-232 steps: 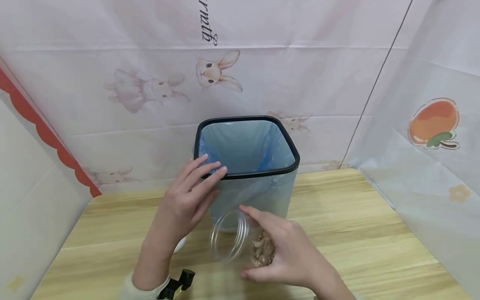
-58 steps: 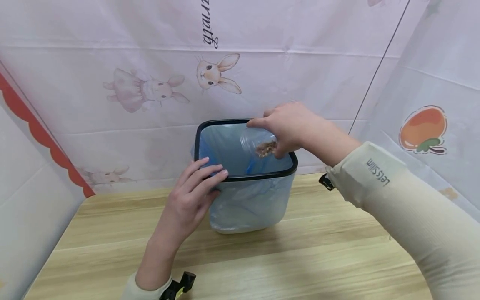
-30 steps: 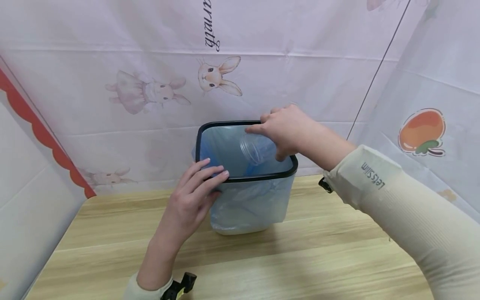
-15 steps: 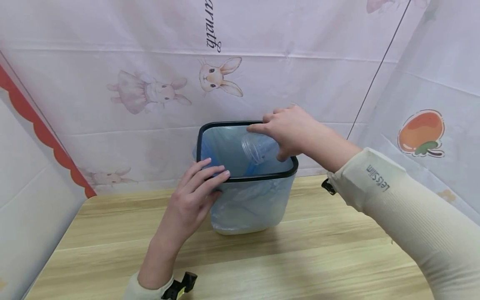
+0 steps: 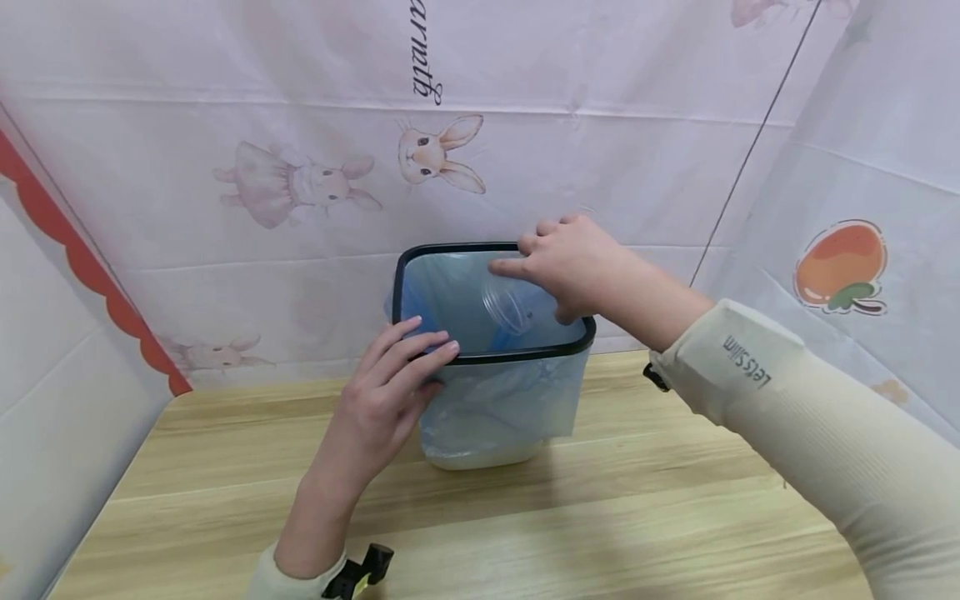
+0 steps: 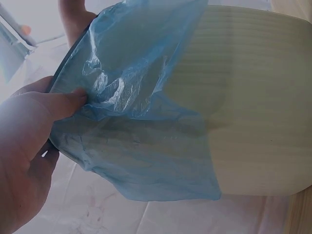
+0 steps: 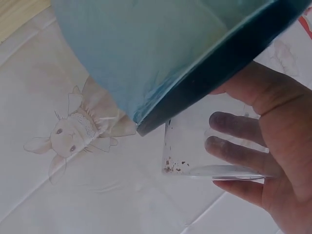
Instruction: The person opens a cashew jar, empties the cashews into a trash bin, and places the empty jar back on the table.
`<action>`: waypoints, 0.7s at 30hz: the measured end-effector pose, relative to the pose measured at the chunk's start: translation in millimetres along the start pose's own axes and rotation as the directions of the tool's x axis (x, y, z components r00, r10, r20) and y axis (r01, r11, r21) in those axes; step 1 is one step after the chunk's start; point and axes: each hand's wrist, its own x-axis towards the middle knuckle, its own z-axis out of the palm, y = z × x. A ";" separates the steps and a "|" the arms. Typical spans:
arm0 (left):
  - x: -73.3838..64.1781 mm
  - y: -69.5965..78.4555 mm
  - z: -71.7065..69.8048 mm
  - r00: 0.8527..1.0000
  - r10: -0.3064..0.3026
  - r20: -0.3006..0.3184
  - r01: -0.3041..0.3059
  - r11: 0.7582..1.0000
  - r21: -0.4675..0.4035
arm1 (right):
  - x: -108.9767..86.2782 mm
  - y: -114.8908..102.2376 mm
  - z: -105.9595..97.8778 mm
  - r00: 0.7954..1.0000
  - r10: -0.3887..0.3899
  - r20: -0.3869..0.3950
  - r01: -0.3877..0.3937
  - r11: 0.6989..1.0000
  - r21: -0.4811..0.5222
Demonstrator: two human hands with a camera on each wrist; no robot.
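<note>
A bin (image 5: 498, 458) with a black rim (image 5: 517, 354) and a blue bag liner (image 6: 141, 83) stands upright on the table. My left hand (image 5: 382, 400) grips the near left of the rim, fingers over the top and thumb (image 6: 68, 103) pressed outside on the liner. In my right hand (image 5: 577, 267) is a clear plastic jar (image 5: 510, 310), tipped on its side with its threaded mouth over the bin's opening. A few brown specks cling inside the jar (image 7: 171, 167) in the right wrist view. The bin's bottom is hidden.
The wood-patterned table (image 5: 300, 517) runs to the back wall, hung with a rabbit-print sheet (image 5: 300, 317) behind the bin. Another printed sheet (image 5: 862, 400) hangs at the right side. Black wrist-camera mounts (image 5: 360, 575) sit at both cuffs.
The right hand lifted the jar from beside the bin to above its opening and tipped it. Brown nut-like pieces in the jar have gone, leaving specks. The left hand stays on the rim.
</note>
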 end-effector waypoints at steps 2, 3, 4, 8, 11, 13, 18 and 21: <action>0.0 0.1 -0.3 1.000 -0.004 0.008 0.004 1.000 -0.001 | -0.6 0.4 0.5 1.000 -0.001 -0.006 0.001 1.000 -0.001; 0.0 0.1 -0.4 1.000 -0.005 0.010 0.005 1.000 -0.003 | -0.9 0.9 0.9 1.000 -0.001 -0.011 0.001 1.000 0.004; 0.2 0.1 -0.5 1.000 -0.006 0.010 0.006 1.000 -0.005 | -1.0 1.5 1.4 1.000 -0.002 -0.016 0.003 1.000 0.010; 1.3 1.2 -1.5 1.000 -0.004 0.007 0.004 1.000 -0.008 | -1.4 4.3 3.4 1.000 -0.003 -0.029 0.004 0.999 0.043; 1.8 1.6 -2.1 1.000 -0.001 0.005 0.001 1.000 -0.012 | -3.2 6.6 4.0 0.999 0.003 -0.042 0.000 0.998 0.060; 1.9 1.8 -2.4 1.000 -0.001 0.007 0.002 1.000 -0.011 | -4.8 8.4 5.0 0.998 0.004 -0.056 -0.001 0.998 0.066; 2.3 1.8 -3.3 1.000 -0.004 0.005 0.004 1.000 -0.012 | -9.9 12.6 7.8 0.993 -0.012 -0.115 0.022 0.996 0.087; 2.8 1.6 -3.8 1.000 -0.004 0.002 0.004 1.000 -0.014 | -13.9 15.8 9.7 0.988 -0.007 -0.151 0.026 0.992 0.123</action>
